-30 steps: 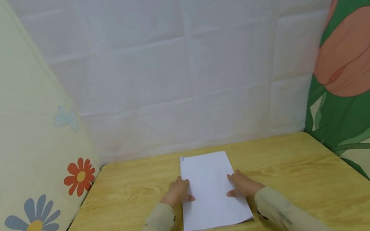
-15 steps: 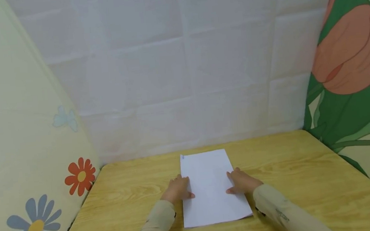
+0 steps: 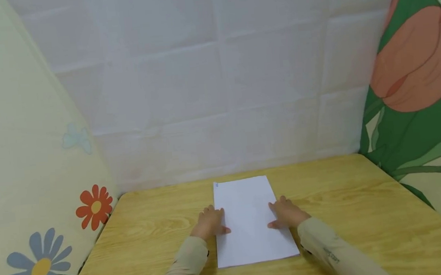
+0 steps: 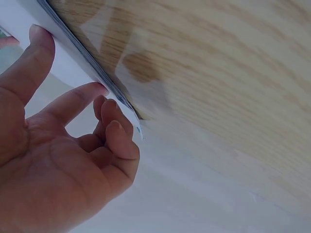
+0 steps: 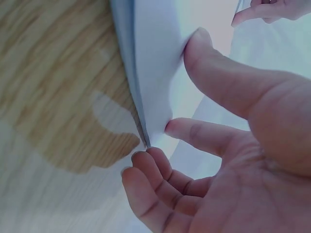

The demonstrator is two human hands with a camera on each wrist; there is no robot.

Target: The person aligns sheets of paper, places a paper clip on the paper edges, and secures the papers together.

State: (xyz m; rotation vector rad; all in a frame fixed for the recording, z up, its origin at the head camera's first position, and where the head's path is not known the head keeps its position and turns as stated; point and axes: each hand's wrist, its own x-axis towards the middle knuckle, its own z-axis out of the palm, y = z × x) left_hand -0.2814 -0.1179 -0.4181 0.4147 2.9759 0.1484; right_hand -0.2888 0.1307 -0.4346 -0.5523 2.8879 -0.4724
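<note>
A stack of white paper (image 3: 250, 221) lies flat on the table, its long sides running away from me. A small blue mark shows at its far left corner. My left hand (image 3: 210, 223) rests at the left edge; in the left wrist view, thumb and index fingertip touch the top sheet (image 4: 63, 48), while the other fingers bend beside the edge. At the opposite edge, my right hand (image 3: 288, 213) touches the paper likewise with thumb and index fingertip, its other fingers bent near the side in the right wrist view. Layered page edges (image 5: 127, 53) show there.
The wood-grain table (image 3: 155, 246) reaches back to a creased white cloth (image 3: 220, 81). A pale flowered cloth (image 3: 21, 170) hangs on the left, and a green one with a large tulip (image 3: 409, 66) on the right.
Paper and both hands sit slightly higher in the head view, which has itself shifted a little. The near right corner shows less dark edge than before. Both hands keep their places on the paper.
</note>
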